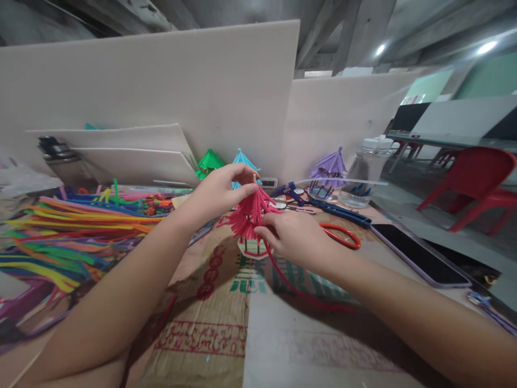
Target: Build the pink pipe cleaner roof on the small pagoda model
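A red pipe-cleaner pavilion model with tiered fringed roofs stands on a small white base on the cardboard-covered table. My left hand pinches the tip of its top roof from above. My right hand is closed on its lower right side, holding a long red pipe cleaner that trails toward me across the cardboard.
A big heap of coloured pipe cleaners lies at left. Green, blue and purple models stand at the back by white boards. Blue glue gun, orange scissors, plastic bottle, phone, red chair.
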Demonstrator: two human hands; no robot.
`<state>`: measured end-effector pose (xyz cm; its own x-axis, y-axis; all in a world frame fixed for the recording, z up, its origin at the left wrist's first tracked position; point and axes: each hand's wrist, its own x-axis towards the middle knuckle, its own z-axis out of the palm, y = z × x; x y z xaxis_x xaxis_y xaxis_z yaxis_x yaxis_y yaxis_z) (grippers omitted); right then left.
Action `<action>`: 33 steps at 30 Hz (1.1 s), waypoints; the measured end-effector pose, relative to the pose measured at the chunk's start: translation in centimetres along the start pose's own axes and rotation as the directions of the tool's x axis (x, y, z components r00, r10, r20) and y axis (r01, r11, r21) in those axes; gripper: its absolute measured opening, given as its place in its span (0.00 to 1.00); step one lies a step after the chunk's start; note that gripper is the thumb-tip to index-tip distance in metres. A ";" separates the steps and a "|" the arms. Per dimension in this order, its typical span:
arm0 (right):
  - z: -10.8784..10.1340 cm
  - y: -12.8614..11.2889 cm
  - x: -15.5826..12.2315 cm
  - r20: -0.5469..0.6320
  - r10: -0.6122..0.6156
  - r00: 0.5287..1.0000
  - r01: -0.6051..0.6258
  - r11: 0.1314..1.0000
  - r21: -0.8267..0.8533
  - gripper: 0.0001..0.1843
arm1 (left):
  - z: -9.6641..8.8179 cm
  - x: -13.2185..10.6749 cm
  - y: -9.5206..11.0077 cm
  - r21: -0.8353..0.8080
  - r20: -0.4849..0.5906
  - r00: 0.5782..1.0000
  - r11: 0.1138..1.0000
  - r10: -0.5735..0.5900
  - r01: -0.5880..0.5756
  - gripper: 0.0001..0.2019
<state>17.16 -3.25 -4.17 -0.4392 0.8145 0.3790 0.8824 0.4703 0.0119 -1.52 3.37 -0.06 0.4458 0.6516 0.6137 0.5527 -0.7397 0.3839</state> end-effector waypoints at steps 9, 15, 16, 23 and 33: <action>-2.7 1.3 -0.4 -0.114 -0.022 0.993 0.019 1.000 -0.024 0.16 | 0.0 0.0 0.0 0.004 0.018 1.000 1.000 0.000 0.000 0.09; -1.5 1.6 -0.1 -0.136 -0.042 0.990 0.047 0.998 0.032 0.18 | 0.1 0.0 -0.1 0.001 0.010 1.000 1.000 0.010 -0.010 0.08; -1.4 1.7 -0.1 -0.132 -0.044 0.990 0.052 0.997 0.060 0.18 | 0.1 0.1 -0.1 -0.001 0.009 1.000 1.000 0.011 -0.011 0.07; -2.5 1.4 0.0 -0.063 -0.001 0.998 0.008 0.993 0.119 0.13 | 0.1 0.1 -0.1 -0.005 0.013 1.000 1.000 0.012 -0.012 0.08; -0.3 0.7 -0.2 -0.077 -0.035 0.996 0.038 0.999 0.037 0.12 | 0.1 0.0 0.0 0.005 0.011 1.000 1.000 0.012 -0.012 0.08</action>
<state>17.93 -3.14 -3.91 -0.4557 0.7690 0.4482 0.8582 0.5132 -0.0079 -1.44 3.38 -0.14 0.4600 0.6442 0.6110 0.5503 -0.7469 0.3732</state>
